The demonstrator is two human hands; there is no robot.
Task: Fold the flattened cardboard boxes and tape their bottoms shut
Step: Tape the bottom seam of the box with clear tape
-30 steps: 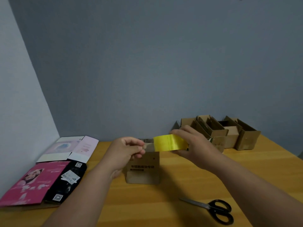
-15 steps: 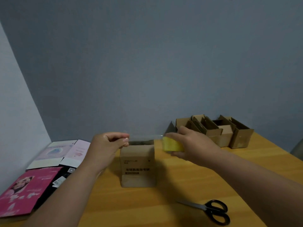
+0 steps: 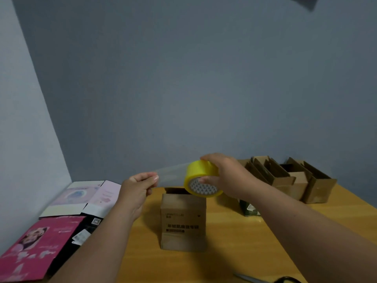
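Note:
A small brown cardboard box [image 3: 183, 221] stands upright in the middle of the wooden table [image 3: 234, 242], printed side toward me. Above it my right hand [image 3: 228, 176] grips a yellow tape roll [image 3: 201, 180], thumb at its core. A clear strip of tape [image 3: 171, 174] stretches from the roll leftward to my left hand [image 3: 138, 186], which pinches the strip's free end between thumb and fingers. Both hands hover just above the box top, apart from it.
Several folded brown boxes [image 3: 285, 178] stand at the back right by the wall. Flattened pink, white and black cartons [image 3: 61, 225] lie at the left. Black-handled scissors [image 3: 281, 279] lie at the near edge, partly cut off. A small dark green item [image 3: 250, 209] sits behind my right forearm.
The roll has tilted so its core faces me and risen slightly. My hands have drawn apart, with a longer clear strip now stretched between them above the box.

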